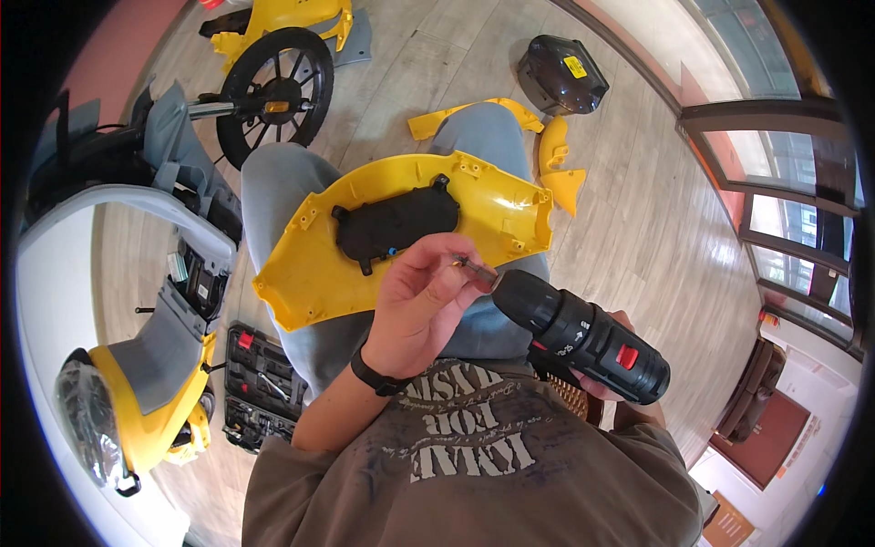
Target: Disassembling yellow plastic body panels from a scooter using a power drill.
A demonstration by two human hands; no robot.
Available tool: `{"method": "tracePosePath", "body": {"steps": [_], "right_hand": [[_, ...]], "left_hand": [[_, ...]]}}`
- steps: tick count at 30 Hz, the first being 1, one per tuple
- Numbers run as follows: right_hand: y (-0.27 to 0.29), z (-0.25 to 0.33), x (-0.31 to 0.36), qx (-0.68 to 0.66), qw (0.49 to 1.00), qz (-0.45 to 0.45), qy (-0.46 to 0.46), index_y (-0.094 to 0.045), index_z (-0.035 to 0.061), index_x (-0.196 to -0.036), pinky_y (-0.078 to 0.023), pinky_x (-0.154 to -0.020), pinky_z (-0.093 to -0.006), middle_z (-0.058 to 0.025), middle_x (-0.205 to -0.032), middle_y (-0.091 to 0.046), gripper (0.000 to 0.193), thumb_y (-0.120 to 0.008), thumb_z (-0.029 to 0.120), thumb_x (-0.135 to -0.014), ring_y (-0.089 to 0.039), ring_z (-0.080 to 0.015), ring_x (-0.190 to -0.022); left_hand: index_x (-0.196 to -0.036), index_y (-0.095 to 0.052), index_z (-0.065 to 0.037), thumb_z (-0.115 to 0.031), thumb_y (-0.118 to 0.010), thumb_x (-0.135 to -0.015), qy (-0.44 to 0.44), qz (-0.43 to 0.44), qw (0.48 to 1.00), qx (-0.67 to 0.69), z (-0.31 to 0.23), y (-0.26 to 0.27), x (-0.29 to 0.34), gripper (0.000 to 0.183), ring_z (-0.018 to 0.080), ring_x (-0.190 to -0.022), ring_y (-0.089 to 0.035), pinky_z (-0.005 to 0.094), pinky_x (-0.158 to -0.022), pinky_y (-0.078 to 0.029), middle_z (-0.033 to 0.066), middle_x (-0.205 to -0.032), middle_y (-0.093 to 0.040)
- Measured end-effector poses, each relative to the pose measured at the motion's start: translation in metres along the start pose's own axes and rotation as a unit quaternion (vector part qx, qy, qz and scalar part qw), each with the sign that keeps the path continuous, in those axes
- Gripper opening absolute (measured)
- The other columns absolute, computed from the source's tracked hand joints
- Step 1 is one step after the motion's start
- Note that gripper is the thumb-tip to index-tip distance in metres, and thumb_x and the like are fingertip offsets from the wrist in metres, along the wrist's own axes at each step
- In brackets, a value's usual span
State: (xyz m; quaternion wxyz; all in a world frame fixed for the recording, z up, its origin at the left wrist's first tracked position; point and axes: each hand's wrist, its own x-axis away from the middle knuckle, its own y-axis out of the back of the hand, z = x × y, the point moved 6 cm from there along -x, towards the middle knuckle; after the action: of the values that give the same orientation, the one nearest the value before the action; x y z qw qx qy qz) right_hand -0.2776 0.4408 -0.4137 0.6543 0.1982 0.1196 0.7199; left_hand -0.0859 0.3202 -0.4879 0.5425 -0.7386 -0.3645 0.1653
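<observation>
My right hand is wrapped round the grip of a black cordless drill with a red switch; the drill hides most of its fingers. The bit points left from the chuck. At the bit's tip, my left hand pinches a small dark screw. Across my lap lies a curved yellow plastic panel, its inner side up. Set into the panel is a black lamp-like housing with mounting tabs and a small blue spot. My left hand is just in front of that housing.
A partly stripped scooter with a front wheel stands at the left. Beside my left leg an open tool case lies on the floor. Ahead are yellow panel pieces and a dark top box. Windows line the right.
</observation>
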Motion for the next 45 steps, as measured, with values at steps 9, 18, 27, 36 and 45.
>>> {"method": "tracePosePath", "body": {"steps": [9, 18, 27, 36, 45], "right_hand": [[0.027, -0.077, 0.068, -0.042, 0.924, 0.046, -0.378, -0.068, 0.0146, -0.102, -0.04, -0.086, -0.0442, -0.0046, -0.106, -0.066, 0.031, -0.075, 0.023, -0.072, -0.056, -0.0325, -0.104], [0.075, -0.005, -0.017, 0.253, 0.957, 0.123, 0.074, -0.07, 0.0071, -0.114, -0.046, -0.083, -0.0357, -0.0072, -0.106, -0.07, 0.045, -0.086, 0.015, -0.073, -0.06, -0.0259, -0.093], [0.068, -0.002, -0.046, 0.172, 0.969, 0.174, -0.029, -0.071, 0.0092, -0.112, -0.046, -0.081, -0.0353, -0.0052, -0.099, -0.07, 0.041, -0.087, 0.013, -0.075, -0.062, -0.0229, -0.09], [0.063, -0.002, -0.062, 0.226, 0.946, 0.224, -0.067, -0.072, 0.0098, -0.113, -0.044, -0.082, -0.0347, -0.005, -0.097, -0.07, 0.042, -0.088, 0.018, -0.075, -0.059, -0.0217, -0.086], [0.057, -0.002, -0.066, 0.269, 0.927, 0.247, -0.083, -0.072, 0.011, -0.114, -0.046, -0.084, -0.034, -0.0048, -0.097, -0.07, 0.044, -0.089, 0.021, -0.075, -0.059, -0.0207, -0.088]], "left_hand": [[-0.117, -0.064, -0.007, -0.018, -0.073, -0.094, -0.059, -0.019, 0.882, -0.467, -0.018, 0.008, 0.033, 0.027, 0.0248, -0.098, -0.068, 0.0372, -0.091, -0.052, 0.0082, -0.121, -0.065], [-0.103, -0.065, -0.012, -0.031, -0.088, -0.067, -0.227, -0.013, 0.375, -0.899, -0.055, -0.008, 0.036, 0.046, 0.0317, -0.129, -0.055, 0.0623, -0.108, -0.036, 0.0089, -0.136, -0.06], [-0.125, -0.068, -0.019, -0.042, -0.091, -0.059, -0.116, -0.01, 0.403, -0.908, -0.071, 0.02, 0.024, 0.073, 0.0347, -0.145, -0.039, 0.0736, -0.118, -0.015, 0.0102, -0.144, -0.053], [-0.128, -0.068, -0.016, -0.039, -0.087, -0.068, -0.109, -0.01, 0.429, -0.897, -0.062, 0.036, 0.021, 0.067, 0.0327, -0.145, -0.04, 0.0767, -0.118, -0.01, 0.0102, -0.139, -0.056], [-0.127, -0.067, -0.015, -0.035, -0.086, -0.067, -0.111, -0.004, 0.438, -0.892, -0.061, 0.04, 0.022, 0.067, 0.0341, -0.141, -0.045, 0.079, -0.117, -0.01, 0.0113, -0.138, -0.057]]}}
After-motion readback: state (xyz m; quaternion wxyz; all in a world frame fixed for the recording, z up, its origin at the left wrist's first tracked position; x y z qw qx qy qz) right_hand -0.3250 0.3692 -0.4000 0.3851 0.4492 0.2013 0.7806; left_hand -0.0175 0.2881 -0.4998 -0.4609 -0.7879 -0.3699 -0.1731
